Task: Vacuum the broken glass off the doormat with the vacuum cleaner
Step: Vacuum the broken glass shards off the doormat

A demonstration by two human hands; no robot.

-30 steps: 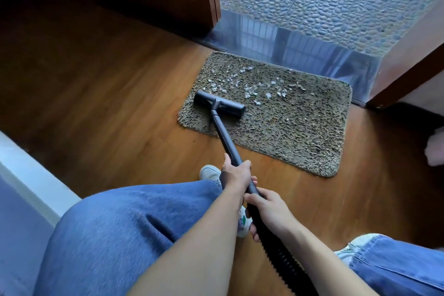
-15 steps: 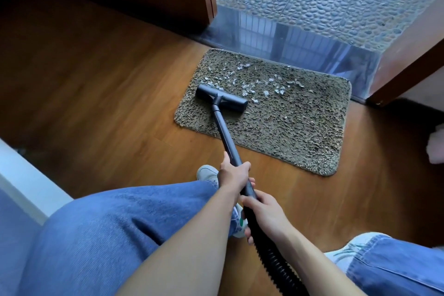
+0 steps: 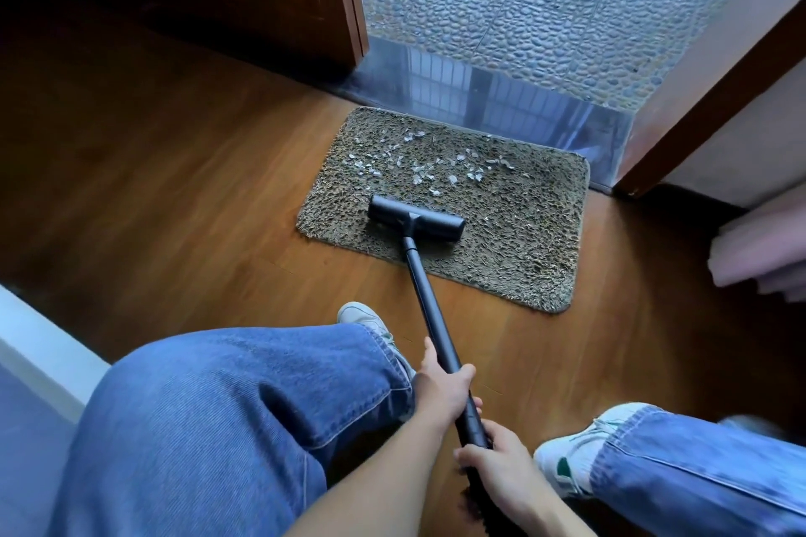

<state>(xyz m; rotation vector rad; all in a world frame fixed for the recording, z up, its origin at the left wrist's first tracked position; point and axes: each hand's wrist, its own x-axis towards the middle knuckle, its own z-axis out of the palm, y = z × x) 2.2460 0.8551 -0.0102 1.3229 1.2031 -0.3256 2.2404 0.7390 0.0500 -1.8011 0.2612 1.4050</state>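
Both grips are closed round the vacuum cleaner (image 3: pixel 429 310): the left grip (image 3: pixel 445 390) wraps its rigid wand, and the right grip (image 3: pixel 501 467) holds just behind it, where the ribbed hose starts. Its floor head (image 3: pixel 414 222) rests on the doormat (image 3: pixel 523 240) near the front edge, just short of the broken glass (image 3: pixel 418 170) scattered across the far half. The doormat lies on the wooden floor (image 3: pixel 174 209), just beside a shiny threshold (image 3: pixel 501 100).

Glass shards (image 3: pixel 418 178) litter the far half of the shaggy doormat (image 3: pixel 523 249); I see the vacuum cleaner (image 3: pixel 415 223), head flat, just nearer.
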